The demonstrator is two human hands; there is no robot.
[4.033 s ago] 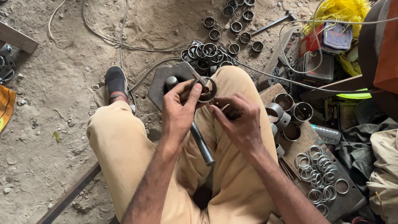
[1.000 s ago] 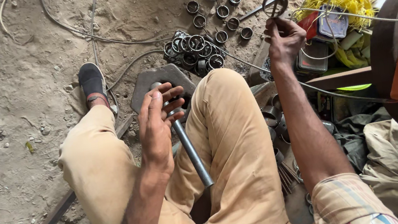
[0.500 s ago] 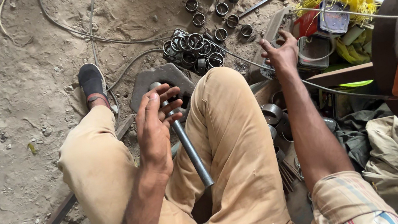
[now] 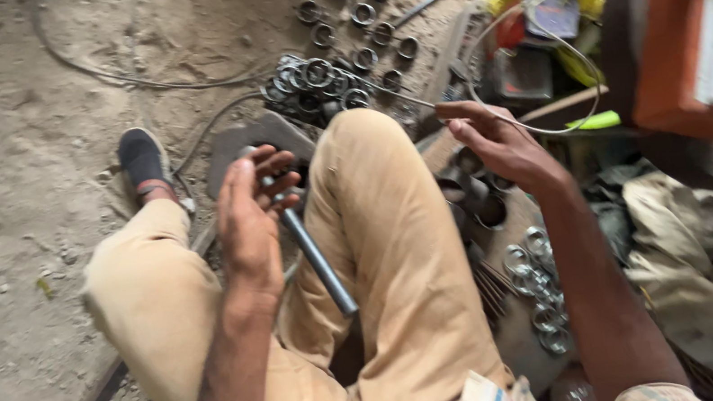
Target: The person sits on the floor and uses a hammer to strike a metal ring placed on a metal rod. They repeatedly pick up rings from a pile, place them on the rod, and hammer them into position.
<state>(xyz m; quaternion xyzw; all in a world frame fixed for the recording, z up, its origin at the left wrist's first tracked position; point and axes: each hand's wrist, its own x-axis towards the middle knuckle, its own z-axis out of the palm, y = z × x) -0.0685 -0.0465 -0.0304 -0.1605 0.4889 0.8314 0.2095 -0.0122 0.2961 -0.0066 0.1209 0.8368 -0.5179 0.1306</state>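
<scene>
**Right hand drawn back from the ring pile**

Compared with a second ago, the right hand (image 4: 494,143) has come back from the far clutter at 1 o'clock and now hovers beside the right knee, above a tray of steel rings (image 4: 537,283); its fingers are loosely curled, and whether they pinch anything cannot be told. The left hand (image 4: 251,215) stays on the upper end of the metal rod (image 4: 313,251) between the thighs, fingers half curled around it.

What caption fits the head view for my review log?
Seated on a dirt floor, left hand grips a steel rod between the knees; right hand hovers by metal rings.
</scene>
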